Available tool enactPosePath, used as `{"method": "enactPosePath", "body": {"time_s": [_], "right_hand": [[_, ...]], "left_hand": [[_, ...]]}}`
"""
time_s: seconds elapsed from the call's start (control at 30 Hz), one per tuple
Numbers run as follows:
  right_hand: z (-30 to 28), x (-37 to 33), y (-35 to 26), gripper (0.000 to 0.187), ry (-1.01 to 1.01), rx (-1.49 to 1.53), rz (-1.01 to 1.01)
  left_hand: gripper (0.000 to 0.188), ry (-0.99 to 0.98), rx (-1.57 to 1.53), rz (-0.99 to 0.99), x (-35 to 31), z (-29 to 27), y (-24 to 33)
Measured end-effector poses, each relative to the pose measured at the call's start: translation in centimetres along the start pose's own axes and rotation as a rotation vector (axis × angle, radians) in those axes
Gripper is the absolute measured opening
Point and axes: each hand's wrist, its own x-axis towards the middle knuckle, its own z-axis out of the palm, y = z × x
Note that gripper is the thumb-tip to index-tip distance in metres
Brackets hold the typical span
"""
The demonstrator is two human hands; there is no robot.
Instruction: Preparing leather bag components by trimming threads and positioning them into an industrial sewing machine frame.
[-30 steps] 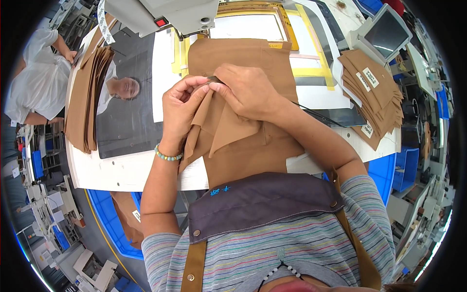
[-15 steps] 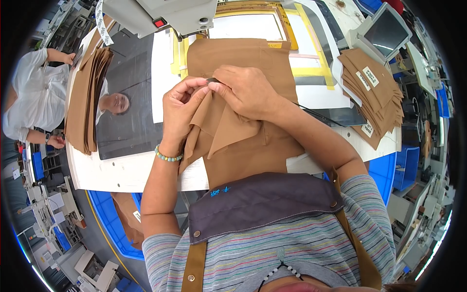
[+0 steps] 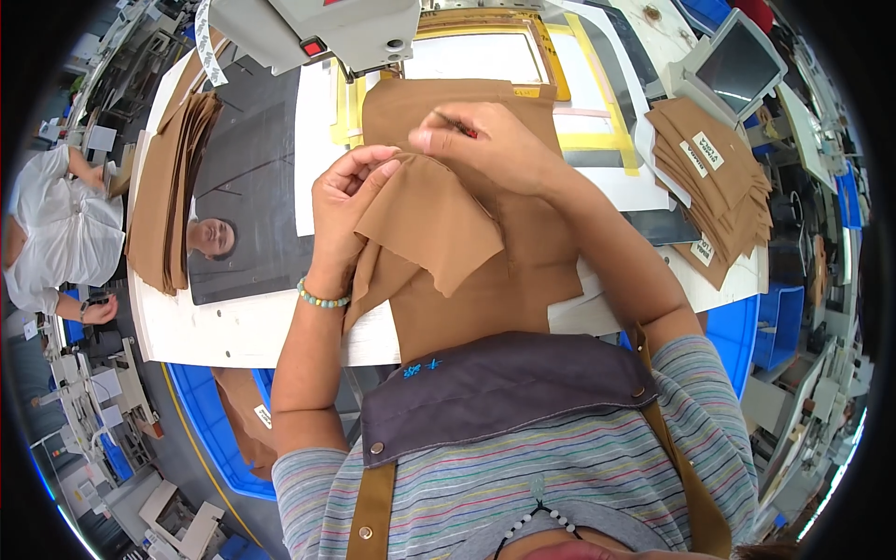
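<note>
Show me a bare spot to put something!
The white tabletop is bare between the dark glossy sheet and left forearm. The brown cloth by the left hand and right hand crowds the middle; overlapping brown fabric pieces crowd the right.

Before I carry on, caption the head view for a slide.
Left hand pinches brown fabric, the right hand close by; a grey machine stands beyond, brown stacks on both sides.

Beyond brown cloth [image 3: 429, 224]: grey machine [image 3: 345, 39], top cut off by upper edge. Over cloth: right hand [image 3: 495, 142], fingertips blurred; dark thing [image 3: 468, 131] in it mostly hidden, kind unclear. Far left of cloth: co-worker [image 3: 70, 224], cut off at rim.
</note>
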Motion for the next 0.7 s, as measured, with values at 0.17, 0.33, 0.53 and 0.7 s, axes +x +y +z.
{"method": "enactPosePath", "body": {"time_s": [0.17, 0.33, 0.53, 0.7], "right_hand": [[-1.6, -0.5, -1.4, 0.035, -0.262, -0.164, -0.039], [-0.4, -2.9, -8.0, 0.022, 0.078, -0.174, -0.180], [-0.6, -5.5, -11.8, 0.016, 0.345, -0.183, -1.005], [-0.4, -6.9, -6.1, 0.020, 0.114, -0.344, -0.284]], "left_hand": [[0.021, 0.007, 0.080, 0.035, -0.4, -0.2, 1.9], [0.010, -0.142, 0.723, 0.520, -1.4, -3.3, 12.6], [0.016, 0.298, 1.053, 1.442, -9.5, -5.4, 23.6], [0.022, 0.276, 1.123, 0.834, -13.9, -13.9, 18.1]]}}
